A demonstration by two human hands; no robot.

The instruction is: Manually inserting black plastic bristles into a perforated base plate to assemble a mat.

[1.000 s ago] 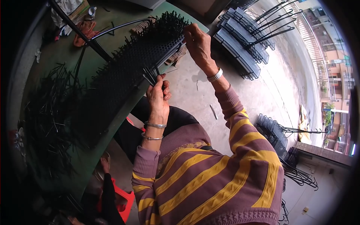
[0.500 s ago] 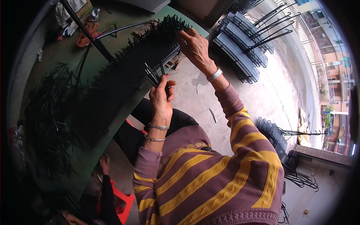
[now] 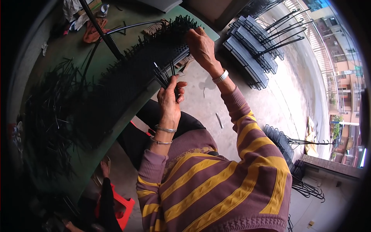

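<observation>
The person's left hand (image 3: 170,97) is closing its thumb and fingers around a bundle of thin dark sticks (image 3: 163,75), whose free ends are fanning out just beside the near edge of the perforated black panel (image 3: 135,71). That panel is lying on the green table (image 3: 92,164), with short upright pieces (image 3: 174,28) crowding along its far side. The right hand (image 3: 201,45) is bending its fingers at the panel's far right corner; whether they are pinching anything cannot be told, since the tips are hidden. Because the bundle is spreading unevenly, a loosening left grip could be letting a stick slip to the floor. The right hand is working close to the crowded pieces, so a knuckle could be catching them and knocking some askew.
</observation>
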